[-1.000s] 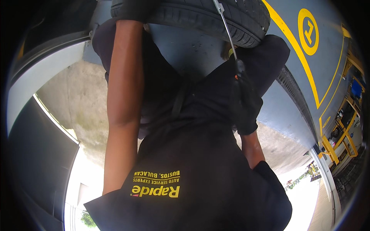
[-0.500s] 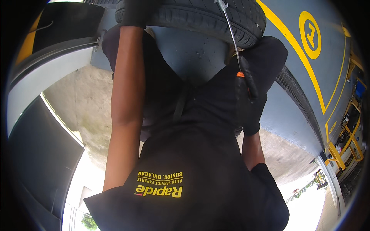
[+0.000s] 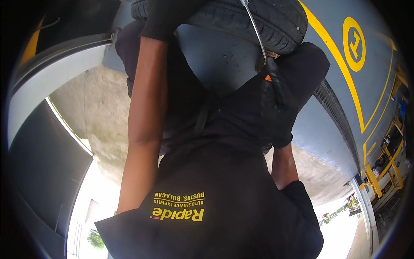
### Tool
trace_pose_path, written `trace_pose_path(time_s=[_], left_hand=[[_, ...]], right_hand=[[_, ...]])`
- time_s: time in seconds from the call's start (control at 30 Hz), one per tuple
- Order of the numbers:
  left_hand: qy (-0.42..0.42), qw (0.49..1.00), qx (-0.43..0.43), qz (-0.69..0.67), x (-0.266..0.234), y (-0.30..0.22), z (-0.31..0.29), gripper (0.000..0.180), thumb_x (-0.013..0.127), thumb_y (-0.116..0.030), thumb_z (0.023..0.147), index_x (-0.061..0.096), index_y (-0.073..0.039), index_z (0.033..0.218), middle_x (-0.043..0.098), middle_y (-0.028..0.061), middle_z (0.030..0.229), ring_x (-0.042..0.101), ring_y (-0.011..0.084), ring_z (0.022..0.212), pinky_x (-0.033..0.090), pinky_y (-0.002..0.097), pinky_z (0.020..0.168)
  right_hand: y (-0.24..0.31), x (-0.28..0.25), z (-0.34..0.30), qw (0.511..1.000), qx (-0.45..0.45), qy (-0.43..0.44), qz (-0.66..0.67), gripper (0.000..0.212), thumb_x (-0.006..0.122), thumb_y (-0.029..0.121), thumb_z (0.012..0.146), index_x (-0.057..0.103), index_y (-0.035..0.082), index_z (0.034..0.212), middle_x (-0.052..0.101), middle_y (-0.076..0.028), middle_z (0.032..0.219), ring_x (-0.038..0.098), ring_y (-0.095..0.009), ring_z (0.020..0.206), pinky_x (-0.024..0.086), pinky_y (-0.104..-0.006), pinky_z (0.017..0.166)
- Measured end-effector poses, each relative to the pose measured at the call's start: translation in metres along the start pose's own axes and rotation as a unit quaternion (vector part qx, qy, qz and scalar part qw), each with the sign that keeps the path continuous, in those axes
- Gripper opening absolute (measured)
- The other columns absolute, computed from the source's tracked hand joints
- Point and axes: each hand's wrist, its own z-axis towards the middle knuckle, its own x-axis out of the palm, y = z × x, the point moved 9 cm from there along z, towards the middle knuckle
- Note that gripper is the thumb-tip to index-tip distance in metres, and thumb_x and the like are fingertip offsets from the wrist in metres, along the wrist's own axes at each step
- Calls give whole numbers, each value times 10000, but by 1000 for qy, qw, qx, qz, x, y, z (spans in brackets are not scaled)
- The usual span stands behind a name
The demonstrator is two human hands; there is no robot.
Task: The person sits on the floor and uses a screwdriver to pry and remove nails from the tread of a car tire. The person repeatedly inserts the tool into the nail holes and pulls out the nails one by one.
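My left hand (image 3: 170,19), in a black glove, lies at the near left side of a black tyre (image 3: 258,26). Its fingers blend into the dark rubber and run out at the top edge, so their grip is hidden. In my right hand (image 3: 278,108), also gloved in black, is a long thin metal tool (image 3: 255,26) with some orange at its handle. My fingers are wrapped round that handle near my right thigh. The shaft slants up and left across the tread, and its far end meets the upper edge of the view.
My bent knees (image 3: 312,64) flank the tyre. Grey painted floor (image 3: 319,47) bears yellow lines and a ringed yellow mark (image 3: 354,44). A dark drain grate (image 3: 338,108) runs at the right, with yellow metal stands (image 3: 373,181) beyond. A dark panel (image 3: 47,172) stands at left.
My left hand has come slightly nearer and to the right. The right hand has slid up along the tool's handle, covering more of the orange. The tyre appears shifted slightly right.
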Motion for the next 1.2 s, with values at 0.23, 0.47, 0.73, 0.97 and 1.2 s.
trace_pose_path(time_s=[0.23,0.47,0.73,0.97,1.2], left_hand=[[-6,1000,-13,15,-1,-2,-2,326,535,-170,988,647,23,1225,673,216,1215,610,399,1175,458,477,1033],[-20,1000,-8,-7,7,-6,-3,333,548,-153,973,675,22,1226,687,199,1243,612,391,1221,457,467,1072],[-2,999,-40,7,1,-14,-1,350,543,-143,960,684,18,1237,687,203,1270,613,391,1239,458,475,1080],[3,998,-55,10,-2,-14,0,362,543,-139,954,682,14,1252,681,203,1287,606,395,1252,442,487,1099],[-2,998,-59,11,-4,-12,-2,360,563,-116,935,688,17,1244,684,200,1287,610,377,1261,442,471,1106]], right_hand=[[21,14,2,987,-42,-17,-152,364,705,48,898,742,124,1252,656,-76,794,645,-195,615,497,-361,568],[19,12,-6,984,-61,-19,-166,389,708,68,917,716,113,1304,639,-90,770,639,-224,615,496,-364,576],[-27,-8,-28,961,232,19,151,338,668,19,979,674,-30,1313,736,-152,1193,734,-199,989,558,-318,849],[24,-11,-5,987,-134,-69,-63,302,678,13,952,698,-48,1247,767,-185,1047,755,-213,854,574,-333,775],[8,-3,8,999,-35,-30,4,294,673,0,945,707,-42,1234,766,-187,1039,750,-199,830,574,-333,758]])
